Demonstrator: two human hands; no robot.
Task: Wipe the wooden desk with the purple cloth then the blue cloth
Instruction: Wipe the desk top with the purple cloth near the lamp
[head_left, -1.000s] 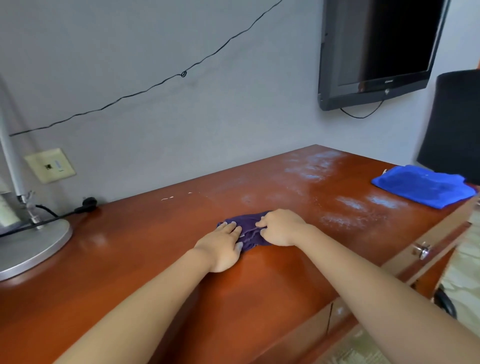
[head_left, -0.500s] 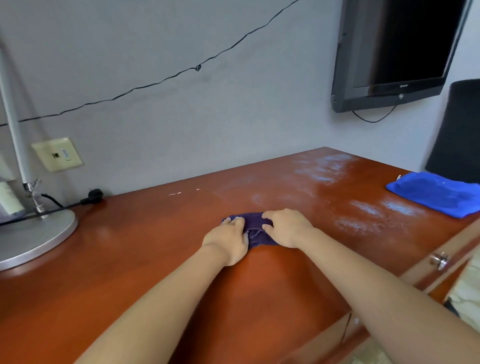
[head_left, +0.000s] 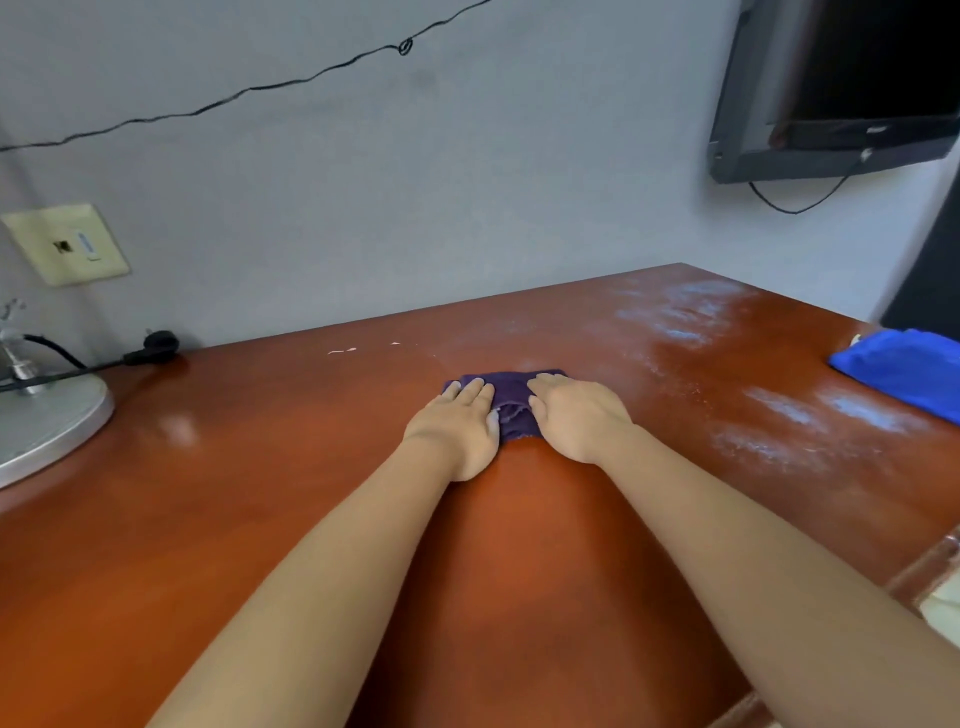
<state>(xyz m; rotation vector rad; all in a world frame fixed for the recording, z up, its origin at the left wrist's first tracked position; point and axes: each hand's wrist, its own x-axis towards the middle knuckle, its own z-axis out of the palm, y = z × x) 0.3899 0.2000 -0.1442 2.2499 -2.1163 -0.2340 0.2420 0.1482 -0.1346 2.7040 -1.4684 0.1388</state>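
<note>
Purple bunched-up cloth (head_left: 506, 402) is sitting mid-frame on the reddish-brown wooden desk (head_left: 260, 493), with 2 hands working it: left hand (head_left: 457, 423) and right hand (head_left: 576, 418) are pressing flat, fingers straight, probably for even pressure. Folded blue cloth (head_left: 904, 371) is waiting at the right edge, beside the whitish dusty patches (head_left: 779, 415) still needing a wipe.

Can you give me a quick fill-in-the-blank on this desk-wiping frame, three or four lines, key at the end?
1. Both hands, left hand and right hand, press flat on the ____ cloth.
2. The blue cloth lies at the desk's ____ edge.
3. White dusty smears mark the wooden desk between the two ____.
4. The round metal lamp base sits at the desk's ____ end.

Missing words: purple; right; cloths; left
</note>
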